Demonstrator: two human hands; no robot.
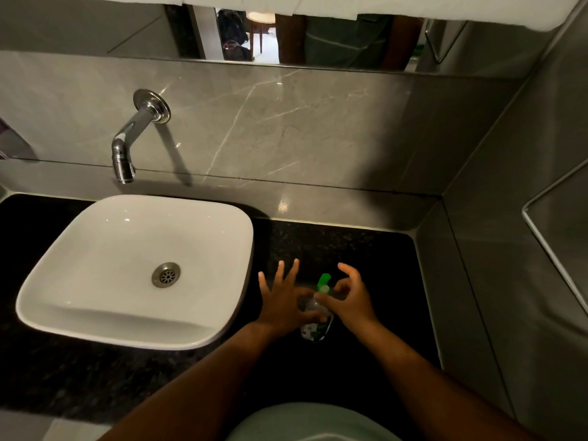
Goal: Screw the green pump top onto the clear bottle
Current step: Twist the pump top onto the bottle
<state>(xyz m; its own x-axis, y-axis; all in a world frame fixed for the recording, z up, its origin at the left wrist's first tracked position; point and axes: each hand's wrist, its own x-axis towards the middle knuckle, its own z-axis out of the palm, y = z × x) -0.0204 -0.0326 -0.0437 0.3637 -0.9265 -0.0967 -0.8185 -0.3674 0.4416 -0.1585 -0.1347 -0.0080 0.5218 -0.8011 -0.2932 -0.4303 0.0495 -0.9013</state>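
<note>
A small clear bottle (313, 326) with a patterned label stands on the black counter (375, 268), right of the sink. The green pump top (324, 281) sits on its neck, nozzle pointing away from me. My left hand (283, 303) grips the bottle's left side with thumb and forefinger, its other three fingers spread out above the counter. My right hand (350, 297) comes in from the right and pinches the pump's collar between thumb and forefinger, the remaining fingers curled above. The hands hide the bottle's shoulder and neck.
A white square basin (95, 249) sits on the counter to the left, under a chrome wall spout (125, 151). Grey stone walls close the counter at the back and on the right (477, 249). A mirror strip (318, 39) runs above.
</note>
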